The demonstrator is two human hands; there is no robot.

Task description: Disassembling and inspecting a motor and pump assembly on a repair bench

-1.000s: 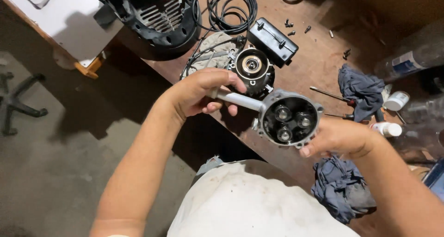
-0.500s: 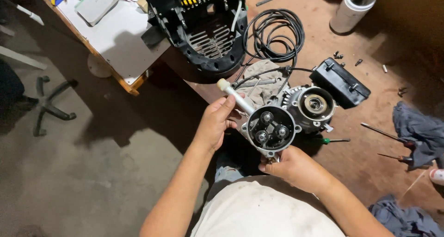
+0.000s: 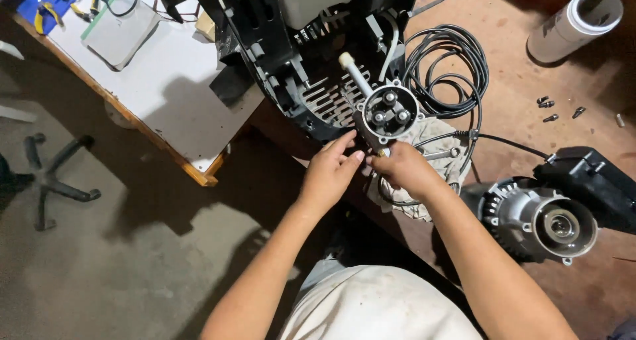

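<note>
Both hands grip the grey metal pump head from below, left hand at its base, right hand beside. Its round face with three pistons points up; its pale tube slants up-left over the black ribbed housing on the desk.

Repair workshop. My bench: worn brown wood, far side holding an opened black machine housing, coiled black cable, loose screws; motor unit right; pliers far left; bare concrete floor.
</note>
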